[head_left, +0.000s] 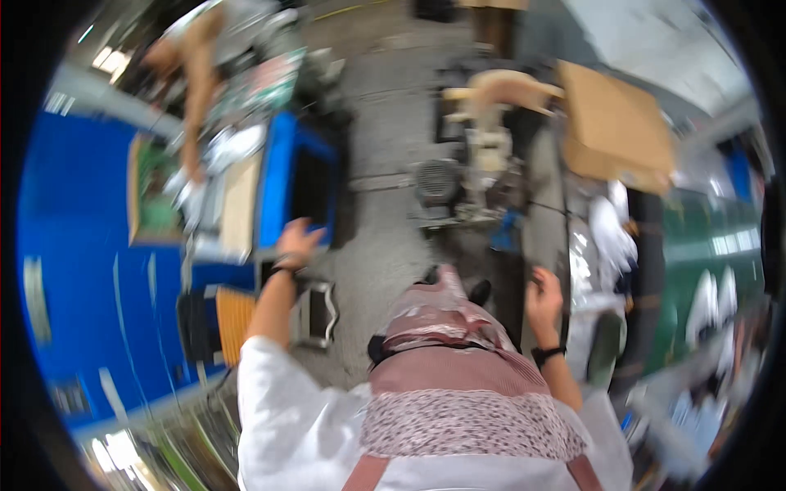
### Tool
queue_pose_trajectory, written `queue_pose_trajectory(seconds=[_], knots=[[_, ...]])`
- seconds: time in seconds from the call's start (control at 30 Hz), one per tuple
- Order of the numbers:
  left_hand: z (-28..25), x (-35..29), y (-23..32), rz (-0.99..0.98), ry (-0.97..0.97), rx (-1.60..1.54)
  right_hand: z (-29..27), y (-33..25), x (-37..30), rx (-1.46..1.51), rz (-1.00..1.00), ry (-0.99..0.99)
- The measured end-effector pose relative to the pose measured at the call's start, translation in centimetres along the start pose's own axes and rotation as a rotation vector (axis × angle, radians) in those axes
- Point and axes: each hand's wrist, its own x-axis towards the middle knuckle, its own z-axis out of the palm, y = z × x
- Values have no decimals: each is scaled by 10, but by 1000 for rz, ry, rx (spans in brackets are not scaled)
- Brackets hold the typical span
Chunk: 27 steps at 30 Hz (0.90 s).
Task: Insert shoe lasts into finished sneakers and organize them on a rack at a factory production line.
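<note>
Between two crowded sides, our likeliest trouble is a snag or a knock

Nearest us, the dusky-pink apron (458, 372) covers our front; a loose fold could catch if we brush an edge. Just left of our legs, a wavy metal frame (331, 315) stands near our left forearm, and a careless step could strike it. On the right, our right hand (544, 304) has its fingers loosely bent, with nothing showing in them, near some shiny clear wrapping (580, 262); a sideways swing could drag it. On the left, our left hand (300, 243) spreads its fingers, apparently empty, at the near end of the blue crate (282, 176). Blur hides whether they touch, so a hurried reach could jam a fingertip there. Farther ahead, a ribbed motor (436, 182) sits beside a machine (490, 151); we cannot tell if it runs, so loose fabric beside it seems risky. At far left, a co-worker's arm (198, 98) reaches down beyond the crate, and a bump to the crate could disturb that person. At far right, a knock might shift the cardboard box (618, 123).
</note>
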Motion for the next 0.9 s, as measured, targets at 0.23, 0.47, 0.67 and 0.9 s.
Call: queue_pose_trajectory(seconds=[0.23,0.47,0.67,0.9], knots=[[76,237,53,404,-373,308,55,3,-9,-187,240,37],[123,354,64,819,-509,251,106,-59,-126,-231,824,94],[122,412,0,861,-504,186,133,-90,-210,-263,1151,20],[111,427,-23,837,-437,135,143,-95,-198,-243,1180,32]])
